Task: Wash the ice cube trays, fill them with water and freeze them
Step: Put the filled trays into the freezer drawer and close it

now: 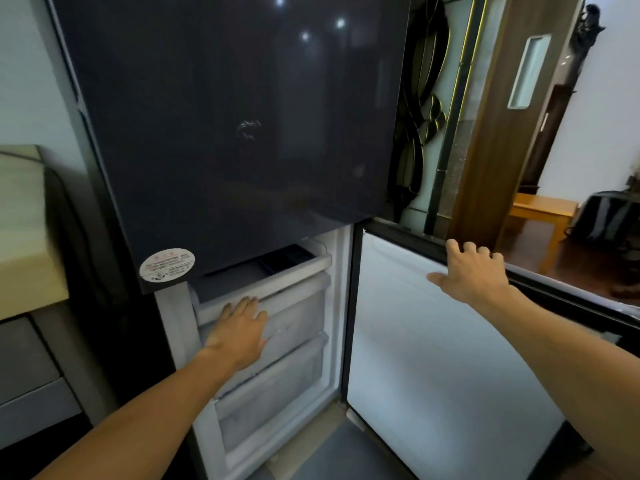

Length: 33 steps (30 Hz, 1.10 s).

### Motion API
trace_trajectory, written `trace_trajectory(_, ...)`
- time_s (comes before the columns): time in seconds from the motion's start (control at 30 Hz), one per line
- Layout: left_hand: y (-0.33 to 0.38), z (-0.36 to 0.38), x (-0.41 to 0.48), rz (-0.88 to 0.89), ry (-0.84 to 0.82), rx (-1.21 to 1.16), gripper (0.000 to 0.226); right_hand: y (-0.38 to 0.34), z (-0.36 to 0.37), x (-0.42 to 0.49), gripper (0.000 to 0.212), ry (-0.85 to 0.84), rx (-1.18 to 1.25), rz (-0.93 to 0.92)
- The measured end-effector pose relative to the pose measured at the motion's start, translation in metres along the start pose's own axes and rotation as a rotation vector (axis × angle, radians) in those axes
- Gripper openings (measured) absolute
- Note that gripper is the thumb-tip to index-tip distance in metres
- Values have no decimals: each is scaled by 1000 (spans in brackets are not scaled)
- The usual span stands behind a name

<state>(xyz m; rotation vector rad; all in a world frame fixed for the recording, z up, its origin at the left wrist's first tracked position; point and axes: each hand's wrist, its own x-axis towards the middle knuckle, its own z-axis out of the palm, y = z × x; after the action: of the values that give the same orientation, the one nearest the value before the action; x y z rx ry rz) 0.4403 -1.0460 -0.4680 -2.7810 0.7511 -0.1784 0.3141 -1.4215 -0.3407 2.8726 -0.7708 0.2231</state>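
Pressing flat on a freezer drawer [298,306], left hand [239,327]; right hand [472,271] seemingly grips top edge of open door [433,341].

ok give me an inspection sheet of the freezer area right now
surface: freezer open, drawers stacked inside.
job's things: dark tray lies in the top drawer; whether it holds water cannot be told.
clutter: nothing seen.
hands: left hand flat against the upper drawer fronts; right hand holds the top edge of the open door.
cables: nothing seen.
surroundings: upper door shut, sticker on it; counter at left; bench and bag at right.
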Motion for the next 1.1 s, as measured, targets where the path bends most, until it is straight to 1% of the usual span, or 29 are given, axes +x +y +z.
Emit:
trace_trajectory(0.13,2,-29,-26,49,92,-102,51,-13,-13,-11,85,-64,-5,-14)
trace_trajectory(0.2,1,-46,-43,23,163,-161,45,-19,-21,-19,86,-92,13,-31)
trace_trajectory(0.3,-4,-70,-74,-25,290,-215,44,-30,-31,-33,86,-142,74,-63)
trace_trajectory(0.4,-14,-91,-108,-27,482,-228,42,-43,-45,-47,93,-199,182,-80)
trace_trajectory(0.57,-45,-125,-155,-18,832,-176,29,-69,-65,-72,97,-245,202,-117)
trace_trajectory(0.63,-60,-135,-170,-26,947,-132,31,-83,-69,-78,96,-218,235,-156)
trace_trajectory(0.7,-76,-142,-183,-39,1027,-76,32,-99,-71,-84,92,-161,289,-201)
trace_trajectory(0.8,-99,-145,-202,-96,1055,11,29,-126,-70,-91,80,-95,405,-267)
trace_trajectory(0.9,-120,-141,-217,-196,983,85,30,-152,-66,-98,65,-38,492,-334)
trace_trajectory(1.0,-132,-131,-225,-301,890,125,44,-179,-59,-105,49,63,566,-411)
trace_trajectory(1.1,-138,-119,-225,-323,873,167,55,-204,-46,-113,44,155,675,-480)
